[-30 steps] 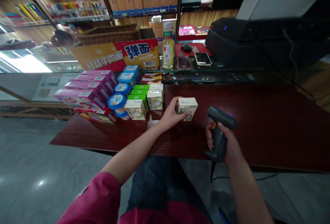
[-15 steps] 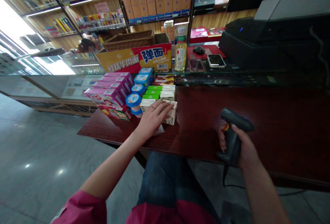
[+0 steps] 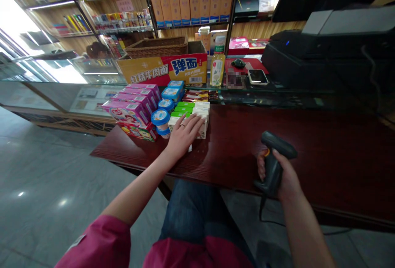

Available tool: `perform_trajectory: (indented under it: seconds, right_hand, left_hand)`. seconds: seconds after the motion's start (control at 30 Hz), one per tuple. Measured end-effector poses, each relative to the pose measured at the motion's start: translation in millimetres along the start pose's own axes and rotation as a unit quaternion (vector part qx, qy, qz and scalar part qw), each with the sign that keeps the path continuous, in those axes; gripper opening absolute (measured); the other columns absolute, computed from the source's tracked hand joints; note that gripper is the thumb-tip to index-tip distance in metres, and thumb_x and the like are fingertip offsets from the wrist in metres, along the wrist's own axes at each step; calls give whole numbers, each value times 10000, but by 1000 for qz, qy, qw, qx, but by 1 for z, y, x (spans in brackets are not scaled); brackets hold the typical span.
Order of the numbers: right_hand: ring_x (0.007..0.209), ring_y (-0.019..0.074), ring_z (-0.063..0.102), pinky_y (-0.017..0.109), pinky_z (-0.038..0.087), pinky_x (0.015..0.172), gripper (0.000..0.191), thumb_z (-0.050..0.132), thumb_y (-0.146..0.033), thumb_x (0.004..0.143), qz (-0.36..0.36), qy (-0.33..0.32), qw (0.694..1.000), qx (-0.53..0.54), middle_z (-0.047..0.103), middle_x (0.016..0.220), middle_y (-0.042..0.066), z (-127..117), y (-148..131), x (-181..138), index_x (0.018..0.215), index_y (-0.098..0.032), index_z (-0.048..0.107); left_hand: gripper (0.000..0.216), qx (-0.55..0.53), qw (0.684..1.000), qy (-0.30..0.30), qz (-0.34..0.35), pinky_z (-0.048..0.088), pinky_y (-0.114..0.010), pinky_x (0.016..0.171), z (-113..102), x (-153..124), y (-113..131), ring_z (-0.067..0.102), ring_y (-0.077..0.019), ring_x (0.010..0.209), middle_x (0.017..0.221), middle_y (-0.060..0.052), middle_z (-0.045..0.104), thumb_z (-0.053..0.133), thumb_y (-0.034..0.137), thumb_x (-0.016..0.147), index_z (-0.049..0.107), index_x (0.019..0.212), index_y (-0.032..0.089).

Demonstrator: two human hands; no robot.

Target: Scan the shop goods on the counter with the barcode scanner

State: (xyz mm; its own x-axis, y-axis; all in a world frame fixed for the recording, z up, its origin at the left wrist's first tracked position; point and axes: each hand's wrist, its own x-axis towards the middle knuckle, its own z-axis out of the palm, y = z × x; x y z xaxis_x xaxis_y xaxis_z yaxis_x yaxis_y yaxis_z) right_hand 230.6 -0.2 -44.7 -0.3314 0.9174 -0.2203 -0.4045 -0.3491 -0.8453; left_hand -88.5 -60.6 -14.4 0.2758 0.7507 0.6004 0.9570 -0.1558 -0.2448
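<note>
My left hand (image 3: 182,136) lies over a small white box (image 3: 201,132) at the near end of a row of white and green boxes (image 3: 184,109). Its fingers stretch across the box top; the thumb is hidden. Beside that hand stand blue-lidded tubs (image 3: 160,120). Over the right part of the table, my right hand (image 3: 285,173) is closed round the handle of a dark handheld barcode scanner (image 3: 274,161), whose head points up and left. A cable hangs from its base.
Purple boxes (image 3: 129,109) are stacked on a red box (image 3: 138,131) at the wooden table's (image 3: 234,144) left end. Behind stand a noodle carton (image 3: 166,70), a yellow drink bottle (image 3: 217,64), a phone (image 3: 258,77) and a black machine (image 3: 308,62). A person's head shows at far left.
My left hand and the white box have shifted slightly back and left, closer against the row. The right hand with the barcode scanner has drifted a little left in view.
</note>
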Motion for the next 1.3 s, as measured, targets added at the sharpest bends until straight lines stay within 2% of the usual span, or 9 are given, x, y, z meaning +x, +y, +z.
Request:
perform_trajectory:
  seconds: [0.1, 0.23, 0.47, 0.73, 0.83, 0.97, 1.1, 1.2, 1.3]
  right_hand:
    - [428, 119, 495, 224, 455, 343, 347, 795, -532, 705, 5, -18, 1000, -3, 570, 602, -8, -6, 0, 4, 790, -224, 661]
    - [435, 123, 491, 240, 461, 358, 329, 774, -537, 734, 8, -45, 999, -8, 569, 620, -11, -10, 0, 4, 799, -233, 666]
    - [468, 139, 473, 247, 429, 348, 276, 757, -507, 729, -10, -20, 1000, -16, 551, 618, 2, 0, -3, -3, 761, -247, 669]
    - [472, 122, 441, 233, 407, 369, 308, 755, -521, 711, -10, -22, 1000, -19, 534, 610, -8, 1, -2, -2, 760, -232, 660]
    - [470, 125, 437, 233, 400, 369, 305, 748, -527, 718, -19, -30, 999, -27, 529, 608, -8, 1, -3, -2, 760, -237, 665]
    - [477, 131, 455, 236, 408, 371, 297, 747, -522, 721, -27, -36, 998, -41, 536, 611, -3, 1, -4, -3, 759, -238, 669]
    - [466, 118, 461, 221, 424, 378, 323, 750, -521, 708, -28, -40, 998, -36, 547, 605, -14, 2, -3, -3, 773, -221, 651]
    - [453, 108, 461, 209, 424, 372, 330, 741, -518, 712, -29, -42, 998, -27, 540, 604, -19, 3, -3, -3, 781, -211, 641]
    - [429, 107, 452, 212, 419, 351, 323, 731, -515, 726, -21, -63, 997, -42, 536, 607, -20, 1, -4, -4, 791, -213, 635]
  left_hand:
    - [442, -7, 998, -7, 60, 380, -420, 1162, -8, -23, 12, 522, -236, 1373, 1426, -61, 624, 528, 262, 1021, 509, 1463, 259]
    - [344, -107, 977, -95, 156, 473, -314, 1031, -11, -51, 28, 595, -170, 1240, 1342, -17, 665, 485, 209, 1032, 585, 1357, 256]
    - [262, -269, 956, -112, -22, 522, -341, 1006, -2, -52, 25, 625, -193, 1169, 1228, -71, 677, 497, 236, 1014, 674, 1206, 227]
    - [454, -144, 980, 46, -128, 401, -454, 1167, -26, -40, 10, 486, -264, 1389, 1414, -123, 592, 607, 266, 959, 553, 1406, 210]
    - [585, -91, 978, 50, -180, 270, -530, 1241, -34, -28, -11, 316, -323, 1520, 1549, -131, 481, 666, 275, 921, 482, 1472, 202]
    - [512, -79, 983, 13, -167, 177, -594, 1253, -35, -27, -28, 272, -336, 1548, 1601, -111, 434, 658, 215, 920, 528, 1415, 207]
    - [384, -107, 982, 26, -156, 262, -578, 1220, -34, -52, -29, 353, -324, 1517, 1522, -119, 538, 654, 240, 929, 596, 1307, 211]
    - [290, -173, 973, 49, -147, 412, -495, 1138, -33, -75, -21, 576, -273, 1335, 1309, -98, 692, 663, 270, 927, 638, 1209, 210]
    - [321, -297, 922, 111, -223, 517, -413, 1029, -27, -81, -4, 661, -227, 1172, 1224, -88, 702, 682, 358, 916, 641, 1195, 204]
